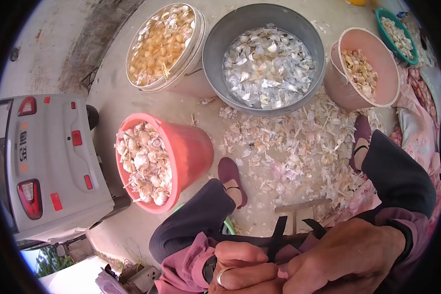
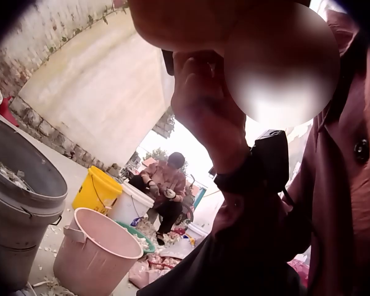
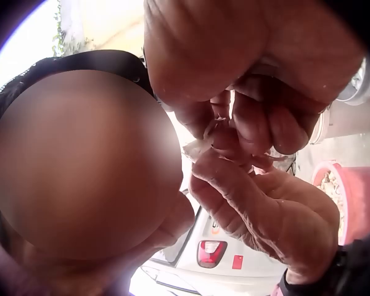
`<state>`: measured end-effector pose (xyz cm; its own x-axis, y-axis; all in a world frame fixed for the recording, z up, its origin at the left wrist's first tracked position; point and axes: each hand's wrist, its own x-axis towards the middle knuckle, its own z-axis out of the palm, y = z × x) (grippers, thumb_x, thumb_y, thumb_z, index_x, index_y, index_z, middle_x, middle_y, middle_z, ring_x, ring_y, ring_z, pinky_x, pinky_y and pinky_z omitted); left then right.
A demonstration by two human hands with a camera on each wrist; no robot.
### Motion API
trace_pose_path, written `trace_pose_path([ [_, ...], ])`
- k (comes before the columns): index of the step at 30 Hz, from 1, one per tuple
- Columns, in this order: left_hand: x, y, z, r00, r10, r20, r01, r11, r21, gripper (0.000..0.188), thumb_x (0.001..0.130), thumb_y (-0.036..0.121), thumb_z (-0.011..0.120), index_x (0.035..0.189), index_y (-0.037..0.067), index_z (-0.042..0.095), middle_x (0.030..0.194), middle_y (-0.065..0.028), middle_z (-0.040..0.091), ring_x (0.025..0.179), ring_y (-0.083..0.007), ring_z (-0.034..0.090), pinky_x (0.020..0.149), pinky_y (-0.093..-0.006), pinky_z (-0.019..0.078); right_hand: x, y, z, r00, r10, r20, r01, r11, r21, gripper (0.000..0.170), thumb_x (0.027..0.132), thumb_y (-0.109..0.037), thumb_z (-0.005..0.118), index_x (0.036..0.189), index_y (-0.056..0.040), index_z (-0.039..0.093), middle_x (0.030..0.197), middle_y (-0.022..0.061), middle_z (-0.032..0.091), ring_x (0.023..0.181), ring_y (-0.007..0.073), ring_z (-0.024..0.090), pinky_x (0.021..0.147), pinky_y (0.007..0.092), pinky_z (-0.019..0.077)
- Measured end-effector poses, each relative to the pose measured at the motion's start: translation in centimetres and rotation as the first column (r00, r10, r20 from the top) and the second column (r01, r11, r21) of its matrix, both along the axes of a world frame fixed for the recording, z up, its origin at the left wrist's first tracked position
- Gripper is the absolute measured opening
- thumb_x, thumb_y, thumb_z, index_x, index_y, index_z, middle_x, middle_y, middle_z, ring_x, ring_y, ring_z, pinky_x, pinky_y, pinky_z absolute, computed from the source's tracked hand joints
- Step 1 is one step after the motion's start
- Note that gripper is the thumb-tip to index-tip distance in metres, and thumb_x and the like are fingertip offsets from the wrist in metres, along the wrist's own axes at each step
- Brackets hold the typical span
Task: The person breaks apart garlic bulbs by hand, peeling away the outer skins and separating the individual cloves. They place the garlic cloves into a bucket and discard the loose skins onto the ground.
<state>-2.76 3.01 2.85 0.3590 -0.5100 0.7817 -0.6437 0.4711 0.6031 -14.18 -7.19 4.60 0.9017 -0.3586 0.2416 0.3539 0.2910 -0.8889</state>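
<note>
My left hand (image 1: 245,267), with a ring on one finger, and my right hand (image 1: 348,250) meet at the bottom of the head view, fingers curled. In the right wrist view the fingertips of my right hand (image 3: 240,68) and left hand (image 3: 265,213) pinch a small garlic piece, mostly hidden, with whitish skin (image 3: 196,149) sticking out. The left wrist view shows my right hand (image 2: 206,105) in shadow. A red bucket (image 1: 193,152) of whole garlic bulbs stands by one foot. Ahead, a grey tub (image 1: 213,63) holds pale cloves and skins in water.
A white bucket (image 1: 198,54) of wet cloves, a pink bucket (image 1: 335,81) and a green basket (image 1: 412,58) stand around the tub. Loose skins (image 1: 299,147) cover the floor between the feet. A vehicle (image 1: 63,147) is at left. Another person (image 2: 169,179) sits beyond a yellow bucket (image 2: 97,190).
</note>
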Motion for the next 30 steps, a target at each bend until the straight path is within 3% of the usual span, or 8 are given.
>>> trace_pose_path([
  [3, 0.0, 0.4, -0.9, 0.996, -0.080, -0.029, 0.081, 0.997, 0.005, 0.037, 0.082, 0.039, 0.072, 0.111, 0.018, 0.065, 0.085, -0.0046, 0.045, 0.064, -0.0188, 0.047, 0.062, -0.0359, 0.0340, 0.5, 1.2, -0.1, 0.992, -0.125, 0.030, 0.115, 0.968, 0.222, 0.011, 0.090, -0.006, 0.067, 0.092, 0.0003, 0.059, 0.072, 0.0069, 0.063, 0.053, 0.0145, 0.060, 0.044, 0.0251, 0.0423],
  [6, 0.4, 1.3, -2.1, 0.979, -0.198, -0.044, 0.198, 0.980, -0.008, 0.037, 0.082, 0.039, 0.073, 0.113, 0.020, 0.066, 0.086, -0.0049, 0.045, 0.066, -0.0194, 0.047, 0.063, -0.0365, 0.0343, -0.4, -1.5, 0.6, 0.984, 0.143, -0.106, -0.136, 0.988, 0.070, 0.013, 0.089, -0.009, 0.070, 0.093, -0.0017, 0.060, 0.070, 0.0053, 0.061, 0.051, 0.0156, 0.058, 0.043, 0.0269, 0.0409],
  [10, 0.2, 2.3, -2.1, 0.949, -0.311, -0.054, 0.310, 0.950, -0.021, 0.037, 0.082, 0.039, 0.073, 0.114, 0.022, 0.067, 0.086, -0.0051, 0.045, 0.067, -0.0200, 0.047, 0.063, -0.0371, 0.0346, -0.6, -0.9, -0.5, 0.991, 0.127, -0.049, -0.125, 0.991, 0.039, 0.015, 0.088, -0.012, 0.071, 0.095, -0.0033, 0.061, 0.072, 0.0055, 0.061, 0.053, 0.0176, 0.059, 0.045, 0.0270, 0.0417],
  [12, -0.7, 2.3, -0.4, 0.969, -0.185, -0.161, 0.211, 0.964, 0.162, 0.039, 0.080, 0.037, 0.076, 0.116, 0.028, 0.069, 0.088, -0.0064, 0.045, 0.071, -0.0223, 0.048, 0.062, -0.0381, 0.0350, -0.7, 1.0, -2.0, 0.999, 0.012, 0.036, -0.013, 1.000, 0.019, 0.015, 0.088, -0.012, 0.071, 0.096, -0.0040, 0.061, 0.077, 0.0060, 0.062, 0.055, 0.0194, 0.060, 0.047, 0.0271, 0.0431],
  [16, -0.3, 1.7, -0.2, 0.965, -0.220, -0.144, 0.237, 0.965, 0.113, 0.038, 0.078, 0.034, 0.078, 0.115, 0.031, 0.069, 0.090, -0.0074, 0.046, 0.072, -0.0236, 0.049, 0.061, -0.0381, 0.0353, -0.4, 1.6, -1.1, 0.987, -0.157, 0.021, 0.154, 0.984, 0.083, 0.011, 0.089, -0.009, 0.068, 0.097, -0.0040, 0.062, 0.080, 0.0064, 0.063, 0.056, 0.0201, 0.060, 0.048, 0.0274, 0.0441],
  [21, 2.5, 2.5, -1.7, 0.893, -0.448, 0.041, 0.445, 0.893, 0.070, 0.035, 0.077, 0.032, 0.078, 0.112, 0.030, 0.071, 0.095, -0.0075, 0.047, 0.073, -0.0247, 0.050, 0.062, -0.0392, 0.0369, 0.0, -0.9, 0.1, 0.989, 0.147, 0.012, -0.147, 0.973, 0.176, 0.006, 0.092, -0.008, 0.064, 0.096, -0.0042, 0.062, 0.077, 0.0058, 0.063, 0.056, 0.0196, 0.059, 0.048, 0.0273, 0.0437],
  [24, 1.4, 3.5, 0.4, 0.942, -0.336, -0.019, 0.329, 0.908, 0.260, 0.035, 0.077, 0.033, 0.077, 0.112, 0.031, 0.071, 0.095, -0.0071, 0.048, 0.075, -0.0246, 0.050, 0.064, -0.0396, 0.0388, 0.3, -0.8, -0.2, 0.989, 0.139, 0.046, -0.143, 0.984, 0.105, 0.006, 0.092, -0.009, 0.065, 0.094, -0.0052, 0.062, 0.074, 0.0047, 0.062, 0.055, 0.0190, 0.058, 0.048, 0.0279, 0.0433],
  [30, 2.9, 2.9, -1.1, 0.865, -0.493, 0.088, 0.485, 0.869, 0.099, 0.028, 0.082, 0.028, 0.071, 0.110, 0.024, 0.068, 0.093, -0.0074, 0.049, 0.076, -0.0238, 0.052, 0.061, -0.0385, 0.0410, 0.3, -0.2, -0.9, 0.989, 0.122, 0.079, -0.136, 0.972, 0.192, 0.006, 0.089, -0.012, 0.069, 0.091, -0.0078, 0.065, 0.076, 0.0049, 0.062, 0.056, 0.0235, 0.058, 0.048, 0.0310, 0.0447],
])
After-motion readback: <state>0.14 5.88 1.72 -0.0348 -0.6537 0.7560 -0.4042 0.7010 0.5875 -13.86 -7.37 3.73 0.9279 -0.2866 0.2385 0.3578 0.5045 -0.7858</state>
